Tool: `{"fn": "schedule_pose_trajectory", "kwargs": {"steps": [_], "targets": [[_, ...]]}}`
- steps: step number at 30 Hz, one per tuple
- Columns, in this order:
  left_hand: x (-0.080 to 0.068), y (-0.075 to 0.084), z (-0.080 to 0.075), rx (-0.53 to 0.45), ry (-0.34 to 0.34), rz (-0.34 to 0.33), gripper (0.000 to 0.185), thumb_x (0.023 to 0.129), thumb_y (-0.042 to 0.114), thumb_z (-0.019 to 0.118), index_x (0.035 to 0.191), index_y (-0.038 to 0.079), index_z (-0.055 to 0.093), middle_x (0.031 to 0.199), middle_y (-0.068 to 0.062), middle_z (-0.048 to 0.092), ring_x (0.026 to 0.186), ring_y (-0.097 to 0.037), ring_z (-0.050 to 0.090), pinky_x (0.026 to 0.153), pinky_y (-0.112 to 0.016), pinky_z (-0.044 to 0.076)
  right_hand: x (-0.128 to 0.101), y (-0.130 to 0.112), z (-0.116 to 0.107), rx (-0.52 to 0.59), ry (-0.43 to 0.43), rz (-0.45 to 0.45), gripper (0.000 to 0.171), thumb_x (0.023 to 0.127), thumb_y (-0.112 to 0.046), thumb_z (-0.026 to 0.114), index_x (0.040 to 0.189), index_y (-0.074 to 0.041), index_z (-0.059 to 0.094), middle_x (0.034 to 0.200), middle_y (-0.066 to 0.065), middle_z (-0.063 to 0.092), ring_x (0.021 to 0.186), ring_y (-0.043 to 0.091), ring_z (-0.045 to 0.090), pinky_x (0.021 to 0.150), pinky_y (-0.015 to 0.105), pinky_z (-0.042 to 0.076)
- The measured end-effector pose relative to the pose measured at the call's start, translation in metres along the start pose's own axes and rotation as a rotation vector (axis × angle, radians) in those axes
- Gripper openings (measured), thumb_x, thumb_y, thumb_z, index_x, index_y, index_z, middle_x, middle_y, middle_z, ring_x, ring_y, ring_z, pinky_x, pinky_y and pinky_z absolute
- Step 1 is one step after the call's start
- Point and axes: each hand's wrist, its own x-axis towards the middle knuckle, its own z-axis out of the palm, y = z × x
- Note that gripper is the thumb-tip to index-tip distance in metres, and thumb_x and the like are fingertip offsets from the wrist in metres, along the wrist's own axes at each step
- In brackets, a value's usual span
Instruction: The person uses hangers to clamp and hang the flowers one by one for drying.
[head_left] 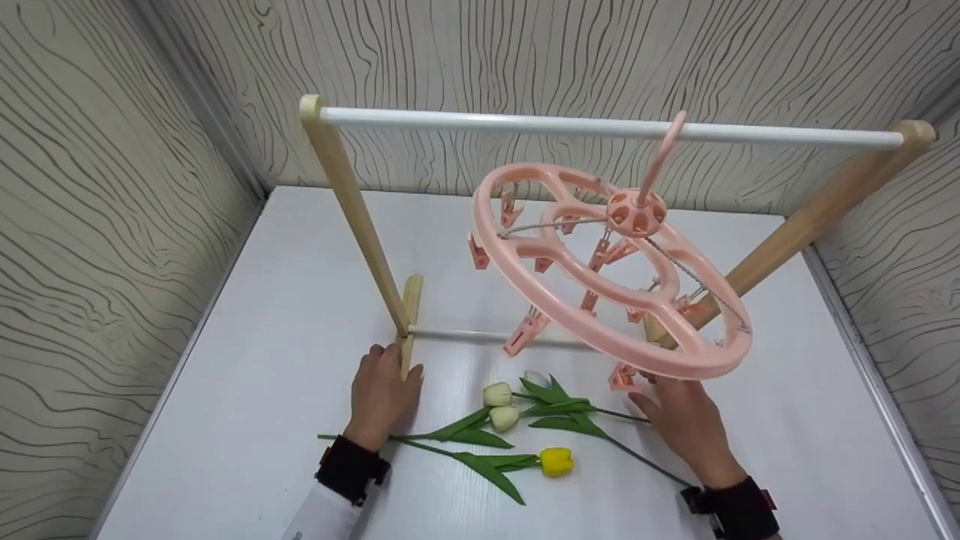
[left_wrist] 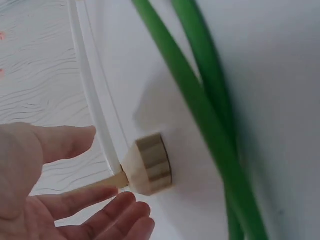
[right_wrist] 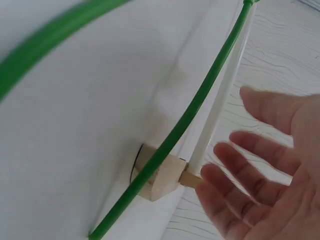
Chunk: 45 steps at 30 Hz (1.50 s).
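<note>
A wooden drying rack [head_left: 352, 217] with a white top rail [head_left: 487, 122] stands on the table. From the rail hangs a pink oval clip hanger [head_left: 540, 294] by its hook [head_left: 664, 154], tilted, with several clips dangling. My left hand [head_left: 384, 390] is at the front end of the left foot [left_wrist: 150, 167], its fingers loosely extended in the left wrist view. My right hand [head_left: 686, 420] is by the right foot [right_wrist: 162, 177], fingers relaxed and spread; the hanger partly covers its fingertips in the head view. Neither hand grips anything.
Artificial tulips lie between the hands: a yellow tulip [head_left: 556, 462], white tulips [head_left: 504, 418] and a paler one [head_left: 535, 379]. Their green stems reach beneath both wrists. A lower white bar [head_left: 469, 335] joins the feet. Patterned walls [head_left: 450, 67] enclose the white table [head_left: 285, 300].
</note>
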Motion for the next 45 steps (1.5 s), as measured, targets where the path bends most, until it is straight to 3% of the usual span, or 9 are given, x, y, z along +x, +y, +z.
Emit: {"fn": "schedule_pose_trajectory", "kwargs": {"steps": [3, 6, 9, 15, 20, 28, 36, 41, 45], "targets": [[-0.009, 0.005, 0.0, -0.003, 0.016, 0.038, 0.028, 0.091, 0.019, 0.081, 0.102, -0.004, 0.071, 0.087, -0.015, 0.063, 0.077, -0.026, 0.06, 0.062, -0.037, 0.051, -0.003, -0.007, -0.001, 0.107, -0.08, 0.08, 0.062, 0.08, -0.006, 0.091, 0.135, -0.008, 0.062, 0.126, 0.013, 0.07, 0.111, 0.032, 0.072, 0.092, 0.054, 0.064], [-0.02, 0.009, 0.002, -0.003, 0.051, 0.101, 0.033, 0.09, 0.018, 0.083, 0.111, -0.005, 0.073, 0.092, -0.016, 0.067, 0.081, -0.028, 0.065, 0.066, -0.039, 0.057, -0.007, -0.015, -0.001, 0.112, -0.134, 0.13, 0.048, 0.083, -0.01, 0.09, 0.125, -0.01, 0.067, 0.119, 0.009, 0.071, 0.107, 0.027, 0.072, 0.09, 0.05, 0.064], [-0.031, 0.012, 0.006, 0.007, 0.103, 0.175, 0.033, 0.088, 0.016, 0.085, 0.111, -0.005, 0.074, 0.095, -0.016, 0.071, 0.084, -0.028, 0.068, 0.069, -0.037, 0.06, -0.012, -0.02, 0.001, 0.101, -0.185, 0.161, 0.036, 0.085, -0.012, 0.088, 0.118, -0.011, 0.073, 0.109, 0.006, 0.073, 0.1, 0.023, 0.072, 0.088, 0.047, 0.064], [-0.043, 0.018, 0.012, 0.009, 0.174, 0.282, 0.029, 0.085, 0.015, 0.088, 0.106, -0.001, 0.075, 0.094, -0.011, 0.071, 0.082, -0.023, 0.068, 0.068, -0.033, 0.06, -0.014, -0.025, 0.006, 0.086, -0.255, 0.171, 0.027, 0.085, -0.005, 0.086, 0.111, -0.008, 0.081, 0.1, 0.005, 0.079, 0.096, 0.023, 0.073, 0.09, 0.049, 0.064], [-0.047, 0.022, 0.014, 0.004, 0.178, 0.325, 0.027, 0.085, 0.016, 0.088, 0.104, 0.002, 0.075, 0.09, -0.009, 0.07, 0.081, -0.02, 0.068, 0.068, -0.032, 0.06, -0.015, -0.025, 0.01, 0.068, -0.264, 0.148, 0.016, 0.085, -0.002, 0.085, 0.099, -0.011, 0.085, 0.085, -0.003, 0.075, 0.086, 0.016, 0.071, 0.081, 0.039, 0.064], [-0.049, 0.028, 0.012, -0.016, 0.158, 0.338, 0.025, 0.086, 0.019, 0.088, 0.104, 0.004, 0.077, 0.088, -0.008, 0.07, 0.081, -0.018, 0.068, 0.068, -0.031, 0.06, -0.015, -0.031, 0.0, 0.061, -0.215, 0.122, 0.015, 0.083, 0.002, 0.084, 0.094, -0.009, 0.085, 0.081, -0.002, 0.075, 0.083, 0.017, 0.073, 0.076, 0.038, 0.064], [-0.049, 0.042, 0.008, -0.023, 0.216, 0.481, 0.027, 0.082, 0.016, 0.091, 0.102, 0.006, 0.076, 0.089, -0.005, 0.07, 0.082, -0.017, 0.069, 0.07, -0.03, 0.063, -0.021, -0.043, -0.019, 0.014, -0.097, 0.078, 0.019, 0.079, 0.005, 0.087, 0.094, -0.006, 0.084, 0.081, 0.002, 0.072, 0.076, 0.015, 0.066, 0.065, 0.026, 0.056], [-0.05, 0.054, 0.004, -0.019, 0.214, 0.567, 0.029, 0.081, 0.018, 0.093, 0.103, 0.008, 0.077, 0.092, -0.002, 0.07, 0.082, -0.015, 0.068, 0.068, -0.025, 0.061, -0.025, -0.05, -0.029, -0.047, 0.03, -0.034, 0.024, 0.072, 0.006, 0.091, 0.091, -0.007, 0.084, 0.079, 0.0, 0.069, 0.072, 0.015, 0.064, 0.063, 0.028, 0.059], [-0.052, 0.064, 0.0, -0.015, 0.176, 0.617, 0.032, 0.082, 0.021, 0.092, 0.108, 0.01, 0.077, 0.098, -0.001, 0.071, 0.087, -0.014, 0.068, 0.07, -0.023, 0.061, -0.027, -0.055, -0.036, -0.111, 0.13, -0.14, 0.029, 0.066, 0.007, 0.094, 0.089, -0.008, 0.084, 0.078, -0.001, 0.067, 0.073, 0.014, 0.066, 0.064, 0.03, 0.062]]}}
